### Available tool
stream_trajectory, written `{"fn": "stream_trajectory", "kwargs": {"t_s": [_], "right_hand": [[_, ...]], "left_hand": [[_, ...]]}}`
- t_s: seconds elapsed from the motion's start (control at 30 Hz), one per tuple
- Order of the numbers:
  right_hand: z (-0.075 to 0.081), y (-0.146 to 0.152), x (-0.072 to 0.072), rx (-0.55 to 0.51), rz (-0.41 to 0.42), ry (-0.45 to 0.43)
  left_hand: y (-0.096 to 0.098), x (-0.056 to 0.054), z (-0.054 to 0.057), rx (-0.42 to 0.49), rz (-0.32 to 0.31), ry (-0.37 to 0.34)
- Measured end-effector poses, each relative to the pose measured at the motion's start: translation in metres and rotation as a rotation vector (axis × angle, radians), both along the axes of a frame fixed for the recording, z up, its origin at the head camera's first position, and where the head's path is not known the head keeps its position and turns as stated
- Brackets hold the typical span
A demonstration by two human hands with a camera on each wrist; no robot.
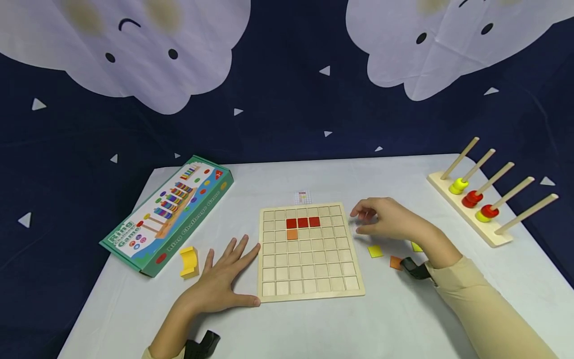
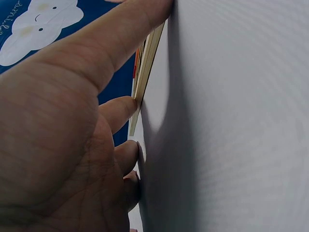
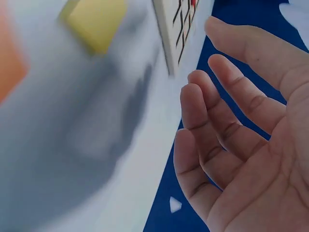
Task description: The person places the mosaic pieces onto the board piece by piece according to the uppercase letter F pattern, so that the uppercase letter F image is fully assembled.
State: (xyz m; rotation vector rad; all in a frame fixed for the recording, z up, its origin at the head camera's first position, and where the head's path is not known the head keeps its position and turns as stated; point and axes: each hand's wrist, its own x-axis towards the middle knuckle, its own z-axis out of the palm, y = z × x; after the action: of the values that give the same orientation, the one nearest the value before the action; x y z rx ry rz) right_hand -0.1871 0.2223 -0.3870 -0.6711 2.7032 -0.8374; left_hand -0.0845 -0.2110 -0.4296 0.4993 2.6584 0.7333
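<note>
A square wooden grid board (image 1: 315,258) lies on the table. Three red square tiles (image 1: 302,222) fill cells in a row near its top, with an orange tile (image 1: 292,234) below the leftmost one. My left hand (image 1: 219,285) is spread at the board's left side, thumb by the lower corner and index fingertip at the edge. To the right of the board, my right hand (image 1: 390,218) hovers with loosely bent fingers and nothing in them. Beneath and beside it lie a yellow tile (image 1: 375,251), a loose orange tile (image 1: 395,263) and another yellow tile (image 1: 416,247), partly hidden by the wrist.
Behind the board is a small printed card (image 1: 302,197). A green game box (image 1: 166,214) rests at the left, near a yellow curved block (image 1: 189,262). At the right stands a wooden peg rack (image 1: 486,224) with red and yellow rings on some pegs.
</note>
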Motion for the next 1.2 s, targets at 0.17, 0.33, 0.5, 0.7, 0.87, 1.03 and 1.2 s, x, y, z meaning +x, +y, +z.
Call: {"fn": "stream_trajectory", "kwargs": {"t_s": [0.17, 0.33, 0.5, 0.7, 0.87, 1.03, 1.2], "right_hand": [[0.001, 0.029, 0.006, 0.036, -0.052, 0.001], [0.0, 0.054, 0.015, 0.063, -0.092, -0.003], [-0.003, 0.065, 0.033, 0.063, -0.112, -0.04], [-0.007, 0.065, 0.057, 0.047, -0.126, -0.077], [-0.015, 0.064, 0.072, 0.045, -0.139, -0.081], [-0.023, 0.065, 0.081, 0.032, -0.117, -0.077], [-0.027, 0.066, 0.085, 0.005, -0.099, -0.054]], "left_hand": [[0.0, 0.0, 0.0, -0.001, 0.001, -0.004], [0.0, -0.001, 0.0, -0.009, 0.006, -0.005], [0.0, 0.0, 0.0, -0.005, 0.005, -0.008], [0.0, 0.0, -0.001, -0.004, 0.005, -0.008], [-0.001, 0.0, -0.002, -0.002, 0.003, -0.007], [-0.001, 0.0, -0.001, 0.004, 0.002, -0.007], [0.0, 0.0, 0.0, 0.003, 0.002, -0.004]]}}
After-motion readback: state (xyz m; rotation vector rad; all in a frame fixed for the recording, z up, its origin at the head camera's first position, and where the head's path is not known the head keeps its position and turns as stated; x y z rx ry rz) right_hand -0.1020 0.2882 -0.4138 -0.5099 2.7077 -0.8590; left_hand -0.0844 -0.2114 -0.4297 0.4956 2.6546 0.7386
